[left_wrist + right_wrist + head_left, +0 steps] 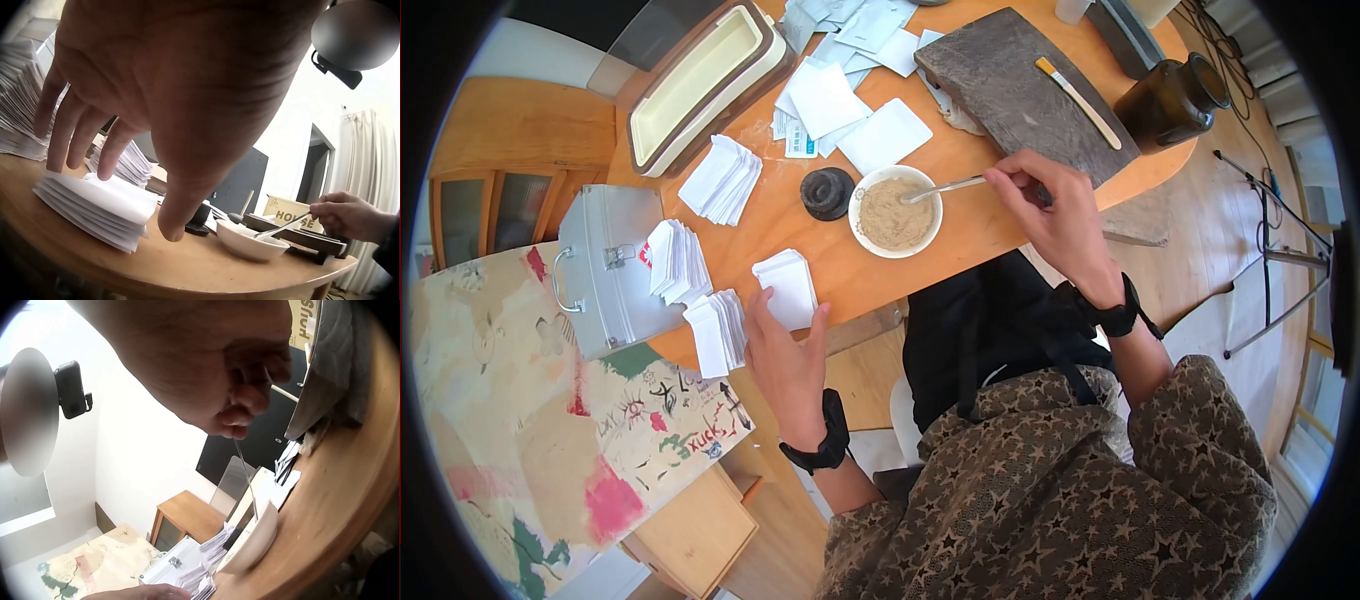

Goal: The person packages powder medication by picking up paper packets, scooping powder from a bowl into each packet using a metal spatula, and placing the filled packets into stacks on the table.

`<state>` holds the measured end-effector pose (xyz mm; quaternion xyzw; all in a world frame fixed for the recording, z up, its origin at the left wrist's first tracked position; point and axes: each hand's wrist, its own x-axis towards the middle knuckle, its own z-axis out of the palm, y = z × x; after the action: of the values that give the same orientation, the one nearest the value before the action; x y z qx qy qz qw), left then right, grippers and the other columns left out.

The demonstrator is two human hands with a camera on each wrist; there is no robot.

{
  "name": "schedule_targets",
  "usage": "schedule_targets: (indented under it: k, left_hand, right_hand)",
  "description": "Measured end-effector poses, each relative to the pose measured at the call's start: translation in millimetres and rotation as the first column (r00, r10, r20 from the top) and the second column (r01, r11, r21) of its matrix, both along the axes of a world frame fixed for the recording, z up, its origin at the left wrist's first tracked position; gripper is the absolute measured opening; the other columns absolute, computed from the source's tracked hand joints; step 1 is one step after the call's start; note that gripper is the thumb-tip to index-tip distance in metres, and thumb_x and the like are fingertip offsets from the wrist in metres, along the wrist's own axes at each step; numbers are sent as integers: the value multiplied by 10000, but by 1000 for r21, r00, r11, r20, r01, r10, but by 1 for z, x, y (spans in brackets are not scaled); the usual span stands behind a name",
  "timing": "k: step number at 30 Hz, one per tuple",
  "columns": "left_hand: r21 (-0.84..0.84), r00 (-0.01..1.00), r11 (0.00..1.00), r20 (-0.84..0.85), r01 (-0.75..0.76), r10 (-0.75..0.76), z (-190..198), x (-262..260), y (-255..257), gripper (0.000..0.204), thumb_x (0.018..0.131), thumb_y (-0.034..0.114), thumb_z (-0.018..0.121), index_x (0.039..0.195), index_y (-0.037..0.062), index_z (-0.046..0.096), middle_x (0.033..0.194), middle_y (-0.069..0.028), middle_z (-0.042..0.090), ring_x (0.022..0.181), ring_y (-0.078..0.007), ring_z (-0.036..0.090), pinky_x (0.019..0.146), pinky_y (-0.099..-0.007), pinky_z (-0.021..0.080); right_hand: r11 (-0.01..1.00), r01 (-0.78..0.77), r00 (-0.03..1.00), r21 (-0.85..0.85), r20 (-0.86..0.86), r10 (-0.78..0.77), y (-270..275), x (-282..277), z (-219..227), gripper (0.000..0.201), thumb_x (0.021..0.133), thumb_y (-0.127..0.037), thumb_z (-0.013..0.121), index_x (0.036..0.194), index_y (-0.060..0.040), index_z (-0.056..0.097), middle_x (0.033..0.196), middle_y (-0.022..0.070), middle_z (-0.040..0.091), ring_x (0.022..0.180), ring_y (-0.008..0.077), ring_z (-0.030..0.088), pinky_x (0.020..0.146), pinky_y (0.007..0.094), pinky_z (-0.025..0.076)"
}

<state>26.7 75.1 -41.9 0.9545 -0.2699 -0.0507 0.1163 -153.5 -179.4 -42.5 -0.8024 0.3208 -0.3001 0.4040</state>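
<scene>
One wooden surface (975,232) carries the items under review. At its left end in the head view stands a silver case (622,290) with a handle. At the far right lies a dark grey slab (1000,85); at the far left sits a cream tray (700,92) with a brown outer edge. A dark brown jar (1165,108) stands beside the slab's right end.

Two hands are in view. The left hand (788,358) is spread wide, fingers extended and thumb well apart, over the near end of a white paper stack (786,280); whether the fingertips press on it cannot be told. The right hand (1055,205) is narrowed, thumb and fingers pinching the handle of a spoon (952,185).

The white bowl (250,242) rests near the front edge of the surface, between the two hands, and contains a tan paste (890,218). The paper stack is located to the left of the bowl, apart from it, also near the front edge. Three further paper stacks (720,180) lie to the left, and loose flat packets (830,98) are scattered beyond the bowl. A brush (1080,102) lies on the slab. The spoon slants into the bowl, its lower end in the paste. A round black object (827,193) sits just left of the bowl.
</scene>
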Motion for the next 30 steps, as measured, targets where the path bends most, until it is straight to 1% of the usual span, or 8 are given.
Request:
schedule_targets:
  k: [4, 11, 13, 22, 26, 28, 29, 30]
  left_hand:
    - [-26, 1000, 999, 17, 24, -23, 0, 1, 2, 692, 841, 345, 812, 1369, 43, 482, 1375, -199, 549, 1278, -389, 534, 1064, -495, 410]
    - [-56, 996, 996, 48, 72, -69, 2, 2, 2, 675, 846, 341, 814, 1365, 54, 491, 1376, -193, 549, 1298, -379, 520, 1084, -497, 386]
    - [-61, 992, 993, 85, 97, -92, 0, 3, 2, 668, 850, 340, 811, 1365, 59, 493, 1375, -194, 549, 1309, -377, 512, 1088, -500, 380]
    - [-81, 986, 986, 92, 145, -138, 1, 5, 1, 675, 852, 324, 808, 1380, 56, 484, 1411, -203, 536, 1319, -377, 506, 1095, -499, 373]
    - [-110, 974, 976, 146, 189, -172, 18, 14, -14, 649, 862, 299, 798, 1375, 44, 493, 1408, -206, 542, 1309, -386, 512, 1090, -493, 379]
    - [-113, 949, 963, 231, 246, -215, 33, 30, -25, 606, 879, 271, 781, 1363, 29, 507, 1393, -203, 556, 1295, -389, 521, 1077, -486, 392]
    - [-136, 940, 953, 251, 270, -231, 45, 38, -35, 553, 892, 249, 766, 1337, 20, 531, 1360, -195, 586, 1274, -384, 539, 1073, -476, 397]
    - [-136, 940, 955, 257, 265, -224, 53, 49, -44, 553, 892, 249, 766, 1337, 20, 531, 1360, -195, 586, 1274, -384, 539, 1073, -476, 397]
  right_hand:
    - [1000, -3, 1000, -4, -15, 3, 0, 1, -1, 163, 940, -154, 712, 914, 2, 670, 663, 114, 592, 551, 191, 537, 546, 315, 444]
    - [1000, -12, 999, -4, -33, 12, 1, 0, -2, 161, 938, -149, 714, 914, 3, 669, 666, 117, 599, 552, 187, 548, 546, 313, 451]
    - [1000, -9, 1000, 6, -9, 9, 1, 0, -2, 155, 938, -145, 713, 921, 3, 672, 675, 121, 611, 555, 183, 556, 547, 313, 454]
    - [1000, -8, 1000, -6, 9, 8, 0, 0, -2, 154, 941, -143, 716, 928, 5, 677, 674, 116, 606, 555, 172, 543, 549, 304, 452]
    - [1000, -3, 1000, -4, 26, 3, 0, 1, -3, 148, 938, -137, 722, 935, 4, 679, 669, 107, 593, 548, 164, 509, 540, 301, 436]
    - [1000, 5, 999, 12, 32, -6, 1, 1, -4, 150, 936, -133, 728, 931, 7, 676, 662, 96, 574, 547, 150, 469, 529, 296, 410]
    - [1000, -1, 999, 11, 37, 1, 1, 1, -4, 150, 936, -133, 728, 931, 7, 676, 662, 96, 574, 547, 150, 469, 529, 296, 410]
    - [1000, 3, 999, 23, 42, -4, 2, 1, -4, 154, 937, -134, 727, 926, 10, 673, 659, 92, 569, 548, 146, 459, 527, 294, 401]
